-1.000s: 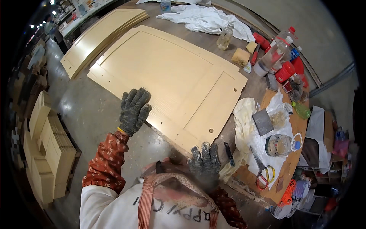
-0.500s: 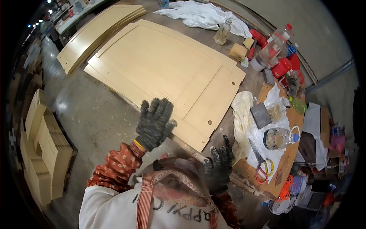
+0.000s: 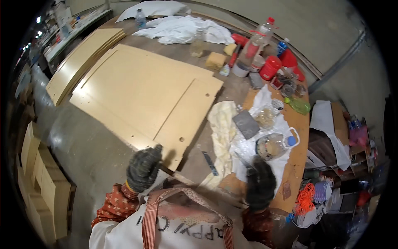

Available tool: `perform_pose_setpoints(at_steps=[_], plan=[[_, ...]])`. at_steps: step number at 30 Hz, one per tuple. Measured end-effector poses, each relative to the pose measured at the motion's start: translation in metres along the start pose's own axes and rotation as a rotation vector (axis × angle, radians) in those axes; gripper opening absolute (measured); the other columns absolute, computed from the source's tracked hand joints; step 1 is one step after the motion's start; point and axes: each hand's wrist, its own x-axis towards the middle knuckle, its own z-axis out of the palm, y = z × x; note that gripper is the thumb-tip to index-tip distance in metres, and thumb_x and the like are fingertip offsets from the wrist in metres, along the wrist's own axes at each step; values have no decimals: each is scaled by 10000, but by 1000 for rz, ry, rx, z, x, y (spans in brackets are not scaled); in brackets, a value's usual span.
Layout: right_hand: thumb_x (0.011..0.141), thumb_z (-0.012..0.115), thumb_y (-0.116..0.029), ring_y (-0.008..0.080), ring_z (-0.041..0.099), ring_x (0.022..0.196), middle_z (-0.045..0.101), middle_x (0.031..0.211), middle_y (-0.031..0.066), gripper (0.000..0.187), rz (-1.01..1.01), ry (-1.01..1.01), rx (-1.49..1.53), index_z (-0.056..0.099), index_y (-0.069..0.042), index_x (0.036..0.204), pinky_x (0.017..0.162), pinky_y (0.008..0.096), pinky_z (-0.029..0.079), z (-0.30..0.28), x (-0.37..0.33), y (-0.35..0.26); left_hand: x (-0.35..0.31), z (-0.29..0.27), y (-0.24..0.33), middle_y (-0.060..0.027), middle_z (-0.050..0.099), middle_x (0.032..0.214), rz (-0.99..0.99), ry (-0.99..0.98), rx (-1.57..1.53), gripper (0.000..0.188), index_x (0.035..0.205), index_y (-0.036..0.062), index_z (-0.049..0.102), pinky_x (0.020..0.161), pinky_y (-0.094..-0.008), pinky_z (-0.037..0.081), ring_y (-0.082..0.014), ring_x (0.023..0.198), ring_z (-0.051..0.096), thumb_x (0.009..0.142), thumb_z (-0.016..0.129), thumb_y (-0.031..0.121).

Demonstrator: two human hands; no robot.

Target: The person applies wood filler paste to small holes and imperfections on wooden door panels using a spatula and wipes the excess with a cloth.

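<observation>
A cream-coloured panel (image 3: 137,91) with grooves and small holes lies flat on the table. My left hand (image 3: 144,169), in a dark work glove, is at the panel's near corner with its fingers curled in; what they close on, if anything, is hidden. Over white sheeting (image 3: 240,145) at the right, my right hand (image 3: 261,184), also gloved, covers the handle end of a pair of scissors (image 3: 243,160). Only their blades show, and motion blurs that hand's fingers. Between the hands lies a narrow dark tool (image 3: 210,163), like a utility knife.
Around the sheeting are a grey sanding block (image 3: 246,124), a clear handled jug (image 3: 271,146) and a yellowish cloth (image 3: 222,128). Bottles (image 3: 251,50) and sponges (image 3: 215,60) crowd the far right. Curved panels (image 3: 81,62) stack at the left; more panels (image 3: 43,178) stand on the floor.
My view has swung right. The left hand has gone from lying spread on the panel's edge to curled at its near corner. My right hand has moved right onto the scissors, uncovering the dark tool.
</observation>
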Motion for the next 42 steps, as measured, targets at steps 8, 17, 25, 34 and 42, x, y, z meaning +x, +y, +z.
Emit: perform_pose_setpoints(at_steps=[8,17,25,34,42], plan=[[822,607,-151,294,583,959,619,1027,125,312,-241,89,-588,581,-32,1109,801,388,469,-95,98,76,55,24,28,-196,478,1281,-21,-57,240,577,1281,-9,433,1011,-446,342,-359,1185,456,742,631,51],[827,491,-214,339,597,847,617,894,167,204,-163,-516,-569,596,-126,978,715,463,465,-31,193,208,155,100,60,-255,438,1298,294,-212,-58,720,1315,-29,375,973,-444,379,-381,1196,450,740,715,241],[811,474,-194,338,628,773,641,832,161,196,-229,-688,-622,591,-129,955,669,453,482,2,215,241,264,226,85,-245,299,1395,84,-545,-45,889,1403,80,255,1016,-442,328,-388,1253,363,681,733,281],[831,520,-163,285,616,853,635,1003,159,261,-430,-188,-386,630,-56,1042,770,382,483,-75,197,247,298,275,100,-201,411,1316,-15,-755,109,968,1407,122,247,952,-442,374,-366,1143,452,627,774,345],[860,565,-108,141,606,733,654,923,106,234,118,-129,480,626,-17,1068,637,264,491,-67,165,270,347,214,72,-148,452,1285,-15,-526,-514,871,1346,33,335,977,-363,384,-252,1158,464,631,802,206]])
